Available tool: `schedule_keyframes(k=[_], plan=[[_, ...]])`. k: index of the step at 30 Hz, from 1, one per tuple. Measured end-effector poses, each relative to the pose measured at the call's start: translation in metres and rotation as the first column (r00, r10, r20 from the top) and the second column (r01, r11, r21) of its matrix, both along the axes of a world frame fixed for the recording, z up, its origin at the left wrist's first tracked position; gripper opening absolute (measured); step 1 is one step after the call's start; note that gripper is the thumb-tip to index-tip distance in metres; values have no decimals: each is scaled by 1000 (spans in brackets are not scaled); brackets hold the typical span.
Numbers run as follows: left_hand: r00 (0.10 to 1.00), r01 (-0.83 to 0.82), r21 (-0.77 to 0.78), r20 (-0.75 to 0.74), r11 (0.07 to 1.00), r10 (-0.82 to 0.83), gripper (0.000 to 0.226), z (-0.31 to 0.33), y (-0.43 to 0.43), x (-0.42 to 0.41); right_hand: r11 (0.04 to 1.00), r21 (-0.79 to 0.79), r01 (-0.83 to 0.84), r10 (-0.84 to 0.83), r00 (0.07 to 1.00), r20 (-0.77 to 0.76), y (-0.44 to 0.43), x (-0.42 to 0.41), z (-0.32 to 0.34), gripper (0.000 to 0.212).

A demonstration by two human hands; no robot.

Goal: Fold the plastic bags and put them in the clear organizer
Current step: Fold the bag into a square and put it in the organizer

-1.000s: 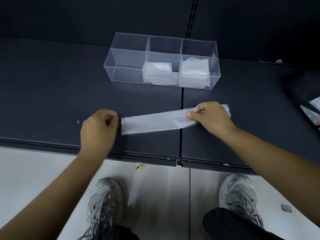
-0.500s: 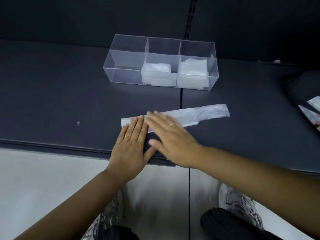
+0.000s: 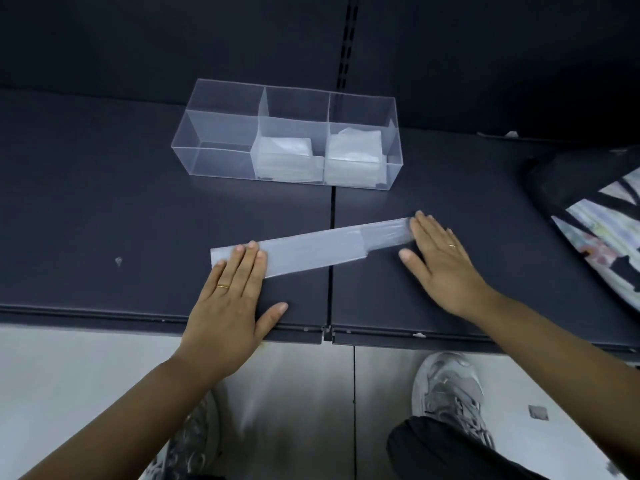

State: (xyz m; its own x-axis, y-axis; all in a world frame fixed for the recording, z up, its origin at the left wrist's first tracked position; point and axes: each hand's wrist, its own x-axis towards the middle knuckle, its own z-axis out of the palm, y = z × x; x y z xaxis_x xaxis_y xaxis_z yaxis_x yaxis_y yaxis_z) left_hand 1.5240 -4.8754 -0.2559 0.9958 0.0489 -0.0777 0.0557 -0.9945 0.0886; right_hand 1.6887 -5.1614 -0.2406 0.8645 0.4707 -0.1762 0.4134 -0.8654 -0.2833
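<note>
Left hand and right hand, spread flat, press opposite ends of the strip-folded plastic bag near the shelf front edge, apparently to set its creases; clear organizer stands toward the back edge

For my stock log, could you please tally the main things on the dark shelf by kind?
Clear organizer: 1
Folded-bag stacks inside it: 2
Long bag strip: 1
Dark patterned item: 1
Total: 5
</note>
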Motion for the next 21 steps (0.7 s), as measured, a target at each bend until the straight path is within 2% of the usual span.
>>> schedule_keyframes(k=[3,6,9,12,15,17,19,21], plan=[[1000,-4,3,-3,1000,4,82,0,0,0,978,190,91,-106,992,69,5,16,8,52],[1000,1,-21,-7,1000,-1,83,1,2,1,985,157,71,-85,993,85,10,36,14,41],[1000,19,-38,-12,999,-19,84,2,4,2,982,184,41,-58,995,86,12,44,15,13],[999,54,-55,1,997,-54,84,3,9,4,970,244,15,-27,999,45,6,43,14,7],[992,122,-69,25,990,-120,83,5,21,10,912,375,165,-101,978,-184,-7,31,22,14],[984,178,-113,49,977,-173,80,6,32,18,874,394,284,-125,915,-383,-18,18,29,17],[972,234,-153,66,960,-226,76,7,43,27,862,357,361,-105,814,-572,-27,4,37,17],[960,280,-140,66,950,-273,76,11,45,36,864,289,413,-71,667,-742,-32,-10,45,22]])
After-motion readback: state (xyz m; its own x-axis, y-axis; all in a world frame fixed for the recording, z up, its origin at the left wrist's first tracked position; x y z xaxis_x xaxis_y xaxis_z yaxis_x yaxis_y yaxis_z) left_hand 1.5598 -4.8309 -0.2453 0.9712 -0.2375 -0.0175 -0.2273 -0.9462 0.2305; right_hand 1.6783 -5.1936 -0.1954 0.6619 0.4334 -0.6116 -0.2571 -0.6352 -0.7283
